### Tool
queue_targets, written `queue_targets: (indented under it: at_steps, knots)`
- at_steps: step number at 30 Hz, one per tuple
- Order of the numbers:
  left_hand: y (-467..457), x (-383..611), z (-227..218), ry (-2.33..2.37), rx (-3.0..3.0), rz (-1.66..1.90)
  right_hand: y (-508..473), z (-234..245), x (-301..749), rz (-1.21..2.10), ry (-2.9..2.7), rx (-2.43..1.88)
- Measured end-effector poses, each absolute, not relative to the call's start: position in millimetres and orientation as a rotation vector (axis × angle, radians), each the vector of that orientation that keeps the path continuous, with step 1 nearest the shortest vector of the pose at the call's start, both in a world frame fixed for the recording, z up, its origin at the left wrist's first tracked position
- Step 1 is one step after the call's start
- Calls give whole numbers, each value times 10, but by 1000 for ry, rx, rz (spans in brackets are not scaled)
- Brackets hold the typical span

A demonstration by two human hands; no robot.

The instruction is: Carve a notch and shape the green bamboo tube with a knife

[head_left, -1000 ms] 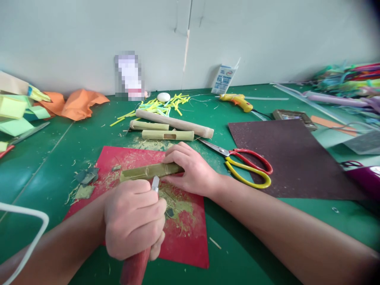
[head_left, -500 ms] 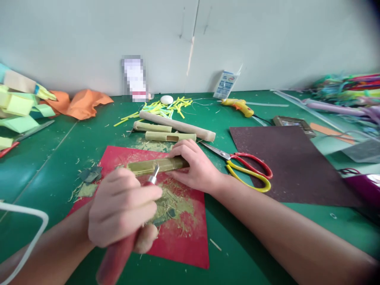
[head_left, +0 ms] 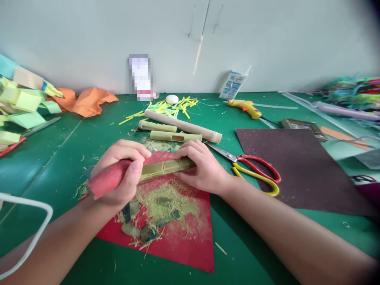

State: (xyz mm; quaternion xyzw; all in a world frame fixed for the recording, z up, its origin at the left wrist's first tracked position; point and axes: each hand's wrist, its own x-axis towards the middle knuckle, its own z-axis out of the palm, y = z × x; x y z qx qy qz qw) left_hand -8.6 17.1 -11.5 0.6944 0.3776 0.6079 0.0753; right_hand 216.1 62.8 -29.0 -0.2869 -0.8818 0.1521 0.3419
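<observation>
A greenish bamboo stick (head_left: 166, 166) lies across a red mat (head_left: 184, 241) on the green table. My right hand (head_left: 202, 168) is closed over the stick's right end and presses it down. My left hand (head_left: 121, 172) is wrapped round the red handle of a carving knife (head_left: 105, 183). The handle points left and the blade end sits against the stick's left part, mostly hidden by my fingers. Green shavings and bark chips (head_left: 157, 209) cover the mat below the stick.
Two more bamboo pieces (head_left: 175, 137) and a longer pale stick (head_left: 184, 126) lie behind the mat. Red and yellow scissors (head_left: 252, 172) and a dark brown sheet (head_left: 297, 166) are at the right. A yellow glue gun (head_left: 245, 107) lies near the wall, coloured paper (head_left: 26, 107) at the left.
My left hand has swung the knife from near my body up and left, so the handle now lies sideways along the stick. More shavings show on the mat. My right hand stays put.
</observation>
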Motion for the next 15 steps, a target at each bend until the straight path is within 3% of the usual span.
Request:
queue_targets:
  at_steps: [5,15]
  knots:
    - [256,-35,-201,855,1844,1899,624,-290,2151,398,-2353,-787]
    - [233,-20,-198,876,1897,1781,604,-265,2132,379,-2446,-798]
